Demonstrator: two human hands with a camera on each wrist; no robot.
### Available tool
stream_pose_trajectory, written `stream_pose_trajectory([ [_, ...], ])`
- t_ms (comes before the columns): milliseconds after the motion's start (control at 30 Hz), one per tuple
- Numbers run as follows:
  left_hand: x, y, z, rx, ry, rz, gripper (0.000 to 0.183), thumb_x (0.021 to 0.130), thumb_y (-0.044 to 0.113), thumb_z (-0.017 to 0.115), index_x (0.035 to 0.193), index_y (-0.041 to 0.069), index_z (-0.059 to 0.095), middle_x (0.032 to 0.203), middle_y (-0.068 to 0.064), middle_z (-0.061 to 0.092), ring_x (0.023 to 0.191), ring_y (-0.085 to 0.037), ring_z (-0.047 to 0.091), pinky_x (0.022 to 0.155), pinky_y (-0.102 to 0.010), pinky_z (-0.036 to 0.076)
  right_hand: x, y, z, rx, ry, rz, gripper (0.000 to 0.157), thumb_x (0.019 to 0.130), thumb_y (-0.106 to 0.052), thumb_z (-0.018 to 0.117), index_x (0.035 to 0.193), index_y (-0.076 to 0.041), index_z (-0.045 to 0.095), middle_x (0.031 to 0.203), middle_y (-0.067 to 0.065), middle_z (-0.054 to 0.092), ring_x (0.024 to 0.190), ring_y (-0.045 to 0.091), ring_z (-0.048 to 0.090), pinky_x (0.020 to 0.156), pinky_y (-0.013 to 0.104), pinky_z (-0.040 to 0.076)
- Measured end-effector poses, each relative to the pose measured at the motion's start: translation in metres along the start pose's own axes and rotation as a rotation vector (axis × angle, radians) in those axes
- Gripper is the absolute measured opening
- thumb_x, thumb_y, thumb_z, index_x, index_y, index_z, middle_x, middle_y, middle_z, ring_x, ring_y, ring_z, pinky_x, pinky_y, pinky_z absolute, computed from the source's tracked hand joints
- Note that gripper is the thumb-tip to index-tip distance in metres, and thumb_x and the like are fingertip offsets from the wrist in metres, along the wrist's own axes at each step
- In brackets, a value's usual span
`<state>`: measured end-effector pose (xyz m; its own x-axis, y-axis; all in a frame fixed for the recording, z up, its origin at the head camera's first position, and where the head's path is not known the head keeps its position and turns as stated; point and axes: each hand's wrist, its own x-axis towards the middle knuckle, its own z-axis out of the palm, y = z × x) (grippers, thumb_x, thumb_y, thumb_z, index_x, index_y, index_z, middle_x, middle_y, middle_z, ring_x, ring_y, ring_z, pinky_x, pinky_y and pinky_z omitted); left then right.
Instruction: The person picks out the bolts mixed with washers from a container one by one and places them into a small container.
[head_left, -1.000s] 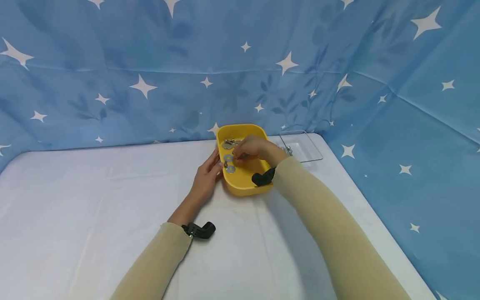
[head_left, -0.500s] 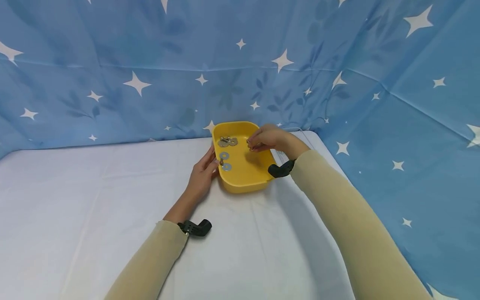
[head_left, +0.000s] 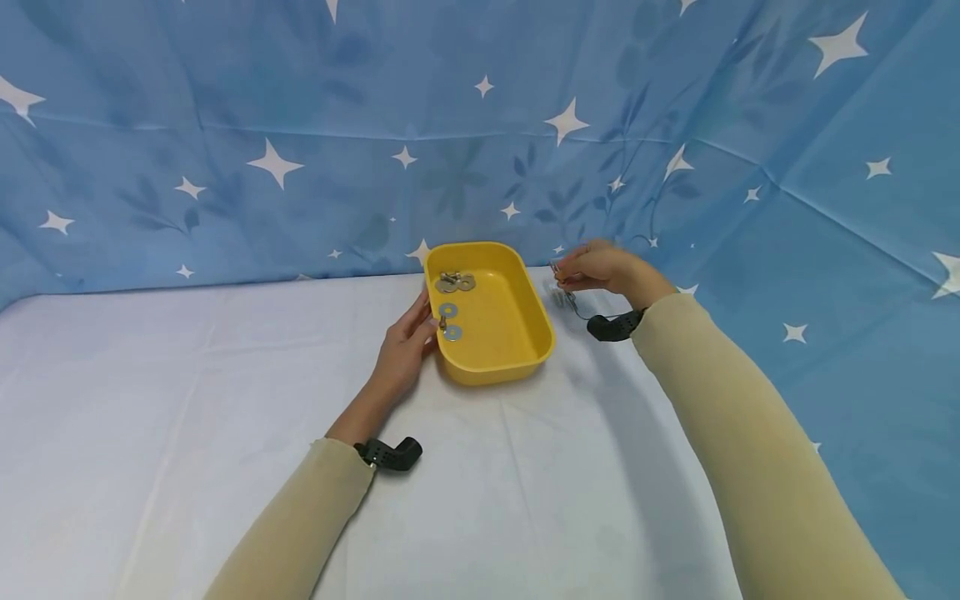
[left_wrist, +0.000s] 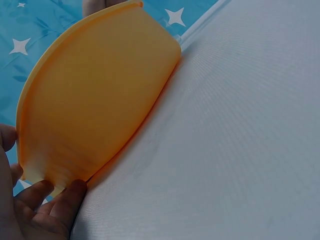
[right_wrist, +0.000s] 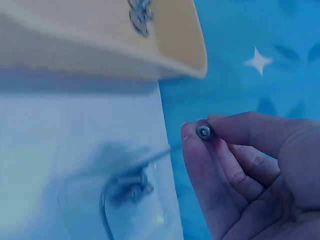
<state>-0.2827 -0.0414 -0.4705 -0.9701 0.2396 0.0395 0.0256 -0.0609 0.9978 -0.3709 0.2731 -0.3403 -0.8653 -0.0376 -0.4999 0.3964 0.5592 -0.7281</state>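
My left hand [head_left: 401, 358] holds the left side of a yellow plastic tray [head_left: 517, 367] on the table, its fingers along the outer wall, the thumb at the rim. The left wrist view has the fingers against the tray's wall [left_wrist: 100, 85]. Inside the tray lie several flat washers [head_left: 448, 310], a group of bolts [head_left: 452, 277] and one upright bolt [head_left: 442, 323] by the left wall. To the right of the tray, my right hand [head_left: 603, 268] pinches a small metal bolt [right_wrist: 204, 132], seen end-on, between thumb and fingertips, above a clear box [right_wrist: 160, 217].
Silvery hardware [right_wrist: 132, 187] lies in the clear box, whose wire handle [right_wrist: 104, 210] curves over it; motion blurs this part. A white cloth covers the table [head_left: 247, 400]. Blue star-patterned curtain [head_left: 337, 183] hangs close behind the tray and along the right side.
My right hand has lifted out of the tray and moved right, past its rim, to over the clear box, carrying the small bolt. The left hand stays at the tray.
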Motion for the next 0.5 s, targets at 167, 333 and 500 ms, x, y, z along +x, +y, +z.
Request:
stream_pose_trajectory([
  [167, 0.0, 0.0, 0.0, 0.0, -0.001, -0.003, 0.059, 0.107, 0.022, 0.045, 0.162, 0.027, 0.024, 0.168, -0.002, 0.03, 0.151, -0.02, 0.038, 0.118, -0.045, 0.044, 0.001, 0.013, -0.014, -0.052, 0.038, 0.024, 0.046, 0.1, -0.009, 0.061, 0.141, 0.01, 0.052, 0.101, 0.005, 0.072, 0.081, 0.01, 0.07, 0.085, 0.026, 0.063],
  [333, -0.001, 0.0, -0.001, -0.009, -0.014, -0.009, 0.058, 0.108, 0.023, 0.045, 0.161, 0.031, 0.024, 0.168, 0.0, 0.029, 0.151, -0.019, 0.038, 0.119, -0.046, 0.042, 0.002, 0.023, -0.023, -0.086, 0.067, 0.053, 0.041, 0.099, -0.007, 0.061, 0.135, 0.011, 0.056, 0.1, 0.007, 0.074, 0.08, 0.01, 0.069, 0.089, 0.029, 0.063],
  [500, 0.0, 0.0, -0.001, -0.013, -0.015, -0.009, 0.057, 0.108, 0.024, 0.046, 0.161, 0.033, 0.025, 0.168, 0.001, 0.029, 0.152, -0.019, 0.036, 0.12, -0.047, 0.04, 0.003, 0.032, -0.028, -0.08, 0.065, 0.074, 0.035, 0.098, -0.005, 0.062, 0.128, 0.011, 0.061, 0.094, 0.005, 0.071, 0.079, 0.011, 0.067, 0.09, 0.03, 0.063],
])
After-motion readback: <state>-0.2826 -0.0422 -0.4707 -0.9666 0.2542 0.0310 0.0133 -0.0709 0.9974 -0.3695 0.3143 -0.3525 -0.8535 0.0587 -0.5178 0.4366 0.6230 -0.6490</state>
